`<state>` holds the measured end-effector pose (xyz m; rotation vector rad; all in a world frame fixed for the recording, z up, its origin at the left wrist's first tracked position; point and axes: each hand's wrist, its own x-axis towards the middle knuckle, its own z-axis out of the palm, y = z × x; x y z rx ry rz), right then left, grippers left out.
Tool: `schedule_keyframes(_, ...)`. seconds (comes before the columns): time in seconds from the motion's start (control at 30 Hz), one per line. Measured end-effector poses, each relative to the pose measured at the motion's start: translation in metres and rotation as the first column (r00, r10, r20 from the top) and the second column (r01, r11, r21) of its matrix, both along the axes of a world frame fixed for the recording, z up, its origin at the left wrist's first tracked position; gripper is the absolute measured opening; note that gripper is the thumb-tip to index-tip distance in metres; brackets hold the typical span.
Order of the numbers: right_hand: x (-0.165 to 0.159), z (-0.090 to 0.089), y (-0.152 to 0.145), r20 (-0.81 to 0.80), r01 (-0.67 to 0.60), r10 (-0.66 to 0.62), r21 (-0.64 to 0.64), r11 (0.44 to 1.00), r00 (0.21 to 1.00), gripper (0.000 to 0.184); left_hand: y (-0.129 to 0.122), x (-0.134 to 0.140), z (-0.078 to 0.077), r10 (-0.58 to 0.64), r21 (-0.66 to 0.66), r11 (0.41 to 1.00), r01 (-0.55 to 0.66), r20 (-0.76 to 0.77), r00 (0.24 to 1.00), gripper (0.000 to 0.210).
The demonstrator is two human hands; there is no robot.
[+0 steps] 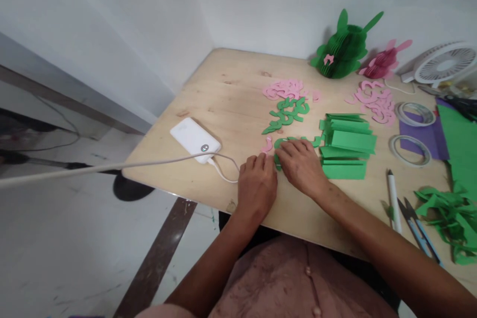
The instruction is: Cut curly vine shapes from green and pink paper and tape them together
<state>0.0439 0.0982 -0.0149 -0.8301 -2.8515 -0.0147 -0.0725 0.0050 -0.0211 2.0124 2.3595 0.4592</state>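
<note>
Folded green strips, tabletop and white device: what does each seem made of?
Folded green strips: probably matte paper or card; thin, creased.
Tabletop: seemingly smooth wood or wood-look board; grain, knots show.
White device: likely smooth plastic; even colour, rounded corners.

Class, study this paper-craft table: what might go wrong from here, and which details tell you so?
1. The white cable runs close beside the left hand; snagging it might drag the white device.
2. The small pink cutout lies just beyond the left hand's fingers and might get brushed away.
3. The snips lie blades apart near the right forearm, which might get scratched.
</note>
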Motion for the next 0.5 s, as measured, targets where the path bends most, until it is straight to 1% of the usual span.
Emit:
schedule_keyframes(0.13,0.001,0.004,-0.001,-0.017,0.013,-0.013,0.006,1.000,1.000,0.026,-0.001,0.000,-0.002,-0.025,0.013,1.000,0.025,-0.001,1.000,0.025)
schedule_keyframes(0.3,0.006,0.016,-0.004,-0.070,0.041,-0.041,0.000,0.999,0.997,0.025,-0.002,0.000,-0.002,-0.058,0.051,0.997,0.058,-0.008,0.998,0.029)
schedule_keyframes(0.4,0.015,0.024,-0.008,-0.142,0.054,-0.057,-0.028,0.998,0.988,0.022,-0.008,0.004,0.001,-0.087,0.110,0.990,0.086,0.002,0.996,0.026)
schedule_keyframes(0.5,0.028,0.029,-0.016,-0.253,0.057,-0.076,-0.082,0.995,0.964,0.017,-0.016,0.010,0.005,-0.152,0.183,0.972,0.145,0.021,0.988,0.024)
